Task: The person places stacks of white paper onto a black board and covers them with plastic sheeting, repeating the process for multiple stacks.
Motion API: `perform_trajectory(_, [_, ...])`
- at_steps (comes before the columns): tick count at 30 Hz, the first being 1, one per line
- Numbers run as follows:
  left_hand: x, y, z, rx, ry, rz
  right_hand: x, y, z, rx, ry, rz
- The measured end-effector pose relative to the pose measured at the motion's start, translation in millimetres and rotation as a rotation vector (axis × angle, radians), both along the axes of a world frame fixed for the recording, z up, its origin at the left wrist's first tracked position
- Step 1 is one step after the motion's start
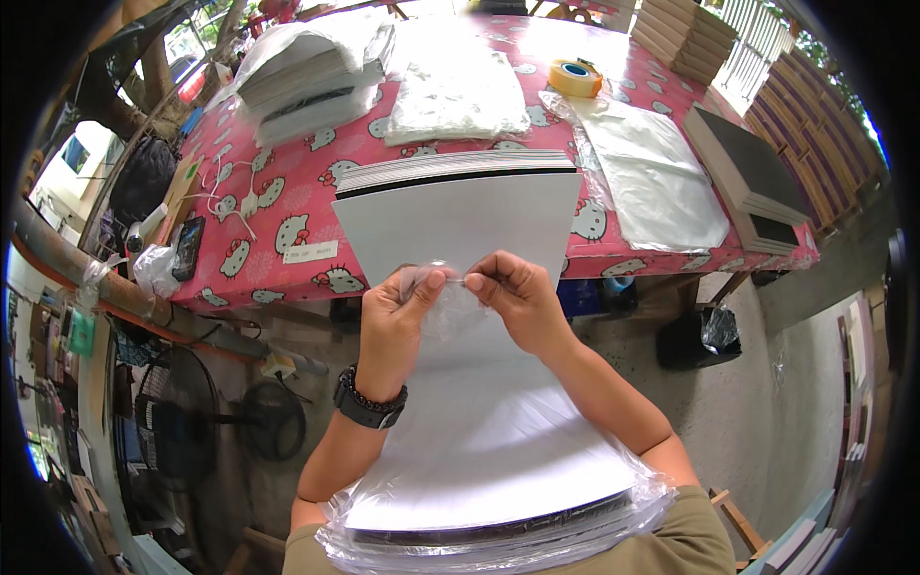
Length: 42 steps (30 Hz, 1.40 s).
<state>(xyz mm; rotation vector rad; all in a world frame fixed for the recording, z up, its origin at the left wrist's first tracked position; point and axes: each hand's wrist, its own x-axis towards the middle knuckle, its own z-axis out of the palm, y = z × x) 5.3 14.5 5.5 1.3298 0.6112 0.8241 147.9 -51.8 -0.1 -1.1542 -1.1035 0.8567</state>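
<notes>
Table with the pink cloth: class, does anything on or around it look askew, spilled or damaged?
Nothing looks spilled or damaged. The stack of white sheets overhangs the table's near edge, and both hands pinch a clear plastic bag over its end.

This looks like a small, informal packing workshop set up in a semi-outdoor yard; a long table (pixel 287 240) wears a pink cartoon-cat cloth and carries stacks of flat boards (pixel 450 168), some wrapped in clear plastic bags (pixel 656 177); a roll of tape (pixel 575 77) lies near the far edge; brown cardboard stacks (pixel 685 34) stand at the far right corner, and dark flat panels (pixel 752 177) are piled at the right end; the floor (pixel 767 402) is bare concrete; a standing fan (pixel 182 412) sits at the left, a bin lined with a black bag (pixel 695 335) under the table; trees and daylight show beyond.
</notes>
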Motion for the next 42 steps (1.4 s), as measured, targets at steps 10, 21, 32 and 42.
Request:
perform_trajectory(10, [-36.8,16.9,-18.3,-0.434,-0.579,-0.438,16.4,-5.0,6.0,0.093,0.841,0.242])
perform_trajectory(21, [-19.7,-18.9,37.8,1.139,0.422,0.055,3.2,-29.0,45.2,-0.079,0.022,0.249])
perform_trajectory(32, [-70.3,4.1,24.3,-0.729,-1.035,-0.335,35.0,-47.5,-2.8,0.307,0.227,0.999])
perform_trajectory(42, [-112.7,26.0,-100.1,-0.608,-1.087,0.034,62.1,-69.8,-4.9,0.039,0.263,0.936])
